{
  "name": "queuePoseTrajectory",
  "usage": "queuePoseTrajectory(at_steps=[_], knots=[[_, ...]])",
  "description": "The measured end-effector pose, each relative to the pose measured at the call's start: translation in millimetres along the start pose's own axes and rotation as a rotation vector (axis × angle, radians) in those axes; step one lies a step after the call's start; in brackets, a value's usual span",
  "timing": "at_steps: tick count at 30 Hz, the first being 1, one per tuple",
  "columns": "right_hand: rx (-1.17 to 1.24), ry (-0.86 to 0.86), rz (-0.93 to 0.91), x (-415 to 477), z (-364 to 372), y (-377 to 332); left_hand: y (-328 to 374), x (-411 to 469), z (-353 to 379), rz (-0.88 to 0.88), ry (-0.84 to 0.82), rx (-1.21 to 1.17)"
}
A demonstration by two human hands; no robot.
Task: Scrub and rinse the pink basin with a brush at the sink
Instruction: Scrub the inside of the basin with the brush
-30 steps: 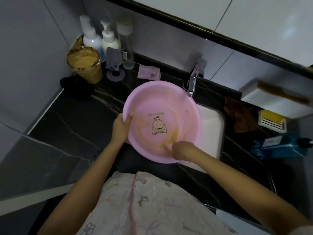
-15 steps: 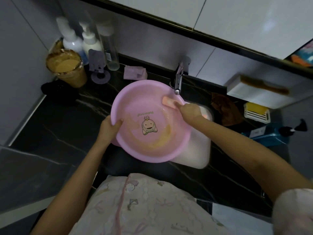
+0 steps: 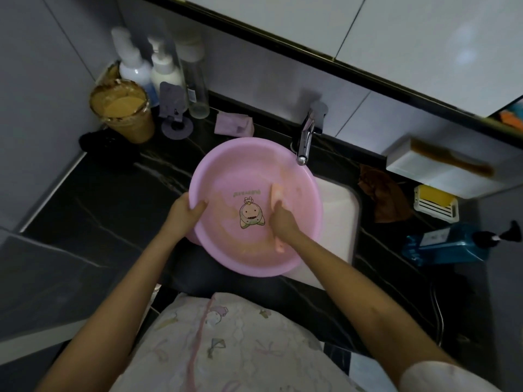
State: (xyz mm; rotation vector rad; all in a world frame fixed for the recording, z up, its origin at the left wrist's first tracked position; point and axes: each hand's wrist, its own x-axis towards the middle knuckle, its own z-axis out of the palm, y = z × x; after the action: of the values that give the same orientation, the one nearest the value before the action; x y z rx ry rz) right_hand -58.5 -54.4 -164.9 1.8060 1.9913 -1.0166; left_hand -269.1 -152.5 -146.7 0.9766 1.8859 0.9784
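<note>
Scrubbing is judged in hand. Basin [image 3: 226, 171] is held over the sink [image 3: 336, 210], rim gripped by the left hand [image 3: 184, 213]; brush [image 3: 277, 193] is clasped in the right hand [image 3: 283, 222] inside it. Orange residue [image 3: 249, 251] is noted: further strokes, then rinsing, are required.

Brush [image 3: 276, 195]: mid-length buried in right hand's [image 3: 283, 220] grip; only both ends show.
Left hand [image 3: 185, 212]: fingers hidden under rim of pink basin [image 3: 226, 171]; thumb alone visible inside.
Lettering [image 3: 246, 192], just left of brush grip: too small to read.
Sink [image 3: 336, 210]: mostly covered by basin; strip shows right of grip.
Pump bottles [image 3: 135, 66], far beyond left-hand grip: blurred, labels illegible.
Blue bottle [image 3: 444, 247], far right of grip: pump tip cut off at edge of view.
</note>
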Motion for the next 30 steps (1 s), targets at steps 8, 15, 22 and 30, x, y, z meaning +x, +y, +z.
queuePoseTrajectory(at_steps=[8,15,22,30], knots=[[-0.351,-0.146,-0.204,-25.4,5.3,24.0,4.4,-0.2,2.6,-0.002,0.021,0.078],[-0.127,-0.021,-0.206,-1.6,16.4,-9.5,5.6,-0.9,1.8,0.003,0.000,0.082],[-0.392,0.022,-0.141,0.3,-7.6,19.6,0.1,4.7,-2.4,-0.056,-0.044,0.122],[-0.418,-0.149,-0.569,-15.2,22.3,-28.5,3.3,3.2,-5.5,-0.129,-0.035,0.119]])
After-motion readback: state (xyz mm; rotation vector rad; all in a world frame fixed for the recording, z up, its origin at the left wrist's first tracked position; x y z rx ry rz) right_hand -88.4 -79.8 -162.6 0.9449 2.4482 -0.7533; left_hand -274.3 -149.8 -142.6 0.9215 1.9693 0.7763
